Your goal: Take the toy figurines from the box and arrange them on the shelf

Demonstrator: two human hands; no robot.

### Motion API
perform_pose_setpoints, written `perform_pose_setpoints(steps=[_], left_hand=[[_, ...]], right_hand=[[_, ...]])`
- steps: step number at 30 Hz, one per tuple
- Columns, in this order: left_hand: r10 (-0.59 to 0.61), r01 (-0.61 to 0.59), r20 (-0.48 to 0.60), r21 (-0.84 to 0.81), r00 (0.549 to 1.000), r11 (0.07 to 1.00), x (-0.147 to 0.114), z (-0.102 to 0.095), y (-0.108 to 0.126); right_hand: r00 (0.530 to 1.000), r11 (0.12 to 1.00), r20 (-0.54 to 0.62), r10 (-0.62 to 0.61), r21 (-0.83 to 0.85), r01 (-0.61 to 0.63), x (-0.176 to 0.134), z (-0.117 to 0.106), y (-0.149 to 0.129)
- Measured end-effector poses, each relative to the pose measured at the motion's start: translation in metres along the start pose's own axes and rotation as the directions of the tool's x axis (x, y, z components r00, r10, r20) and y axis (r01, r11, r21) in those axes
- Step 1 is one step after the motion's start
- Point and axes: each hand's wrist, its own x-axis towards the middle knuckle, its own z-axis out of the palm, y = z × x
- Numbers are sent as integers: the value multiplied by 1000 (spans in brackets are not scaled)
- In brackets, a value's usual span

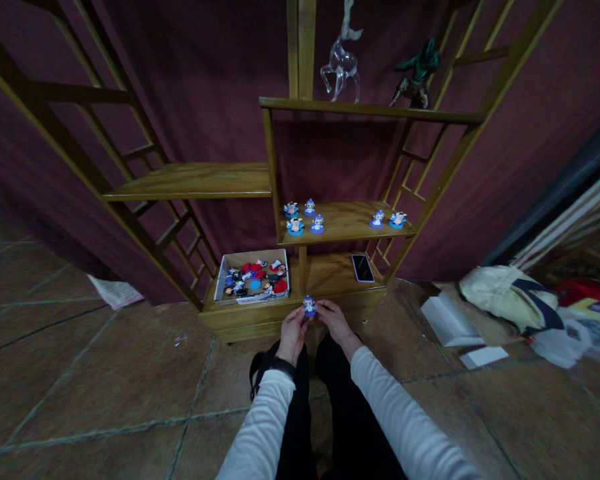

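Note:
Between my two hands, a small purple-and-white figurine (309, 307) stands upright in front of the shelf's lower edge. My left hand (294, 330) pinches it from the left side. From the right, the fingertips of my right hand (334, 319) close on it too. Just beyond, to the left, a shallow cardboard box (221, 280) holds many mixed figurines in red, blue, black and white. On the middle shelf (345, 217) similar purple figurines (317, 224) and pink-and-blue ones (295, 227) stand in a left group and a right pair (378, 219).
A phone (363, 268) lies on the bottom shelf (325, 277). Overhead, a clear glass deer (343, 63) and a dark green statue (420, 73) stand on the upper shelf (375, 110). On the tiled floor to the right are white box pieces (450, 321) and a pale bag (505, 293).

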Motion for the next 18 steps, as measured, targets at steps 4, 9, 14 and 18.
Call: perform_pose_setpoints(steps=[4, 9, 14, 18], left_hand=[[29, -29, 2, -7, 1000, 1000, 0, 1, -1], [55, -57, 62, 40, 997, 998, 0, 0, -4], [127, -135, 72, 123, 989, 983, 3, -3, -12], [165, -171, 51, 159, 985, 972, 6, -5, -17]], right_hand=[[999, 1000, -42, -10, -16, 9, 0, 2, 3], [997, 999, -77, -16, -35, 13, 0, 3, 0], [994, 996, -93, -63, -66, 57, 1, 3, -3], [990, 981, -82, -116, -166, 101, 2, -1, 0]])
